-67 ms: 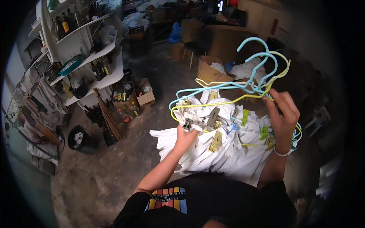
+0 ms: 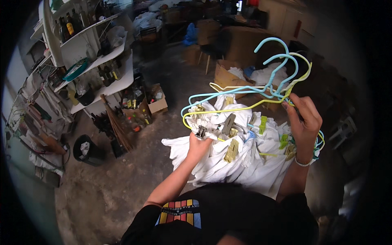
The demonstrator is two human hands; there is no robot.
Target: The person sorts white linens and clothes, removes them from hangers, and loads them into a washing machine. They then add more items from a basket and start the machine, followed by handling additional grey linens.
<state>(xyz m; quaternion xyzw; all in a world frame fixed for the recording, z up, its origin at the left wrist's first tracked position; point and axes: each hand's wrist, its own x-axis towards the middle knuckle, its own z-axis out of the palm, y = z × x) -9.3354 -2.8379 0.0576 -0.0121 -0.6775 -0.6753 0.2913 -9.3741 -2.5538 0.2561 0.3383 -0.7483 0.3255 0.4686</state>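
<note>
A bunch of light-blue and yellow clothes hangers (image 2: 241, 93) is held up in front of me, hooks pointing to the far right. My right hand (image 2: 304, 116) is closed around the hangers just below their hooks. White cloths (image 2: 208, 171) hang bunched from them, fastened by olive, grey and green clothes pegs. At the left end of the yellow hanger, my left hand (image 2: 199, 145) is closed on a dark clothes peg (image 2: 201, 131) against the white cloth. Cloth and peg partly hide its fingertips. An olive clothes peg (image 2: 231, 151) and a green clothes peg (image 2: 262, 125) sit between my hands.
White shelves (image 2: 118, 87) with bottles stand at left, a straw broom (image 2: 114, 126) leaning below. A black bin (image 2: 85, 149) is on the concrete floor. Cardboard boxes (image 2: 158, 102) stand by the shelves; a larger box (image 2: 224, 75) is beyond the hangers. A pale plastic chair (image 2: 343, 130) is at right.
The hanger hooks sit very slightly higher in view, and the background has shifted a little. Both hands keep the same hold.
</note>
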